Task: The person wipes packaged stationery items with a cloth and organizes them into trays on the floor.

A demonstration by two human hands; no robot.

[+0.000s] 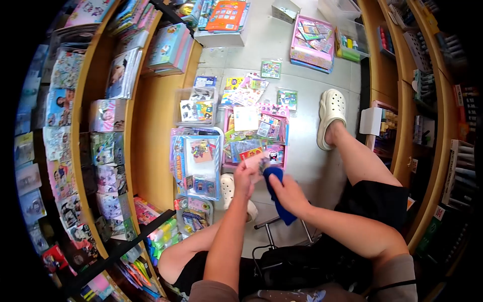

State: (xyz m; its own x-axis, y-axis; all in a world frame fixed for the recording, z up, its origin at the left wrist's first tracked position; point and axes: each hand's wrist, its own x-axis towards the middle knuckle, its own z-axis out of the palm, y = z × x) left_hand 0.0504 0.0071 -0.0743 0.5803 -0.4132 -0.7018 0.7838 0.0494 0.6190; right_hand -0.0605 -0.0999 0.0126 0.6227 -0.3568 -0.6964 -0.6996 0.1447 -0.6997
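My left hand (244, 181) pinches a small flat packet (255, 161) with a pale pink face; its exact kind is unclear. A dark blue cloth (285, 215) is gripped in my right hand (289, 195), its upper end touching or very near the packet's right edge and the rest hanging down. Just beyond both hands stands a pink box (287, 146) filled with colourful flat packets, a white square piece (246, 119) lying on top. To the left is a blue-edged clear tray (219, 176) holding a few small packets.
A clear container (177, 108) of cards and several loose packets (271, 69) lie farther off on the grey floor. Another pink box (312, 56) stands at the back right. Wooden shelves (156, 146) of stationery line both sides. My feet in cream clogs (332, 108) flank the boxes.
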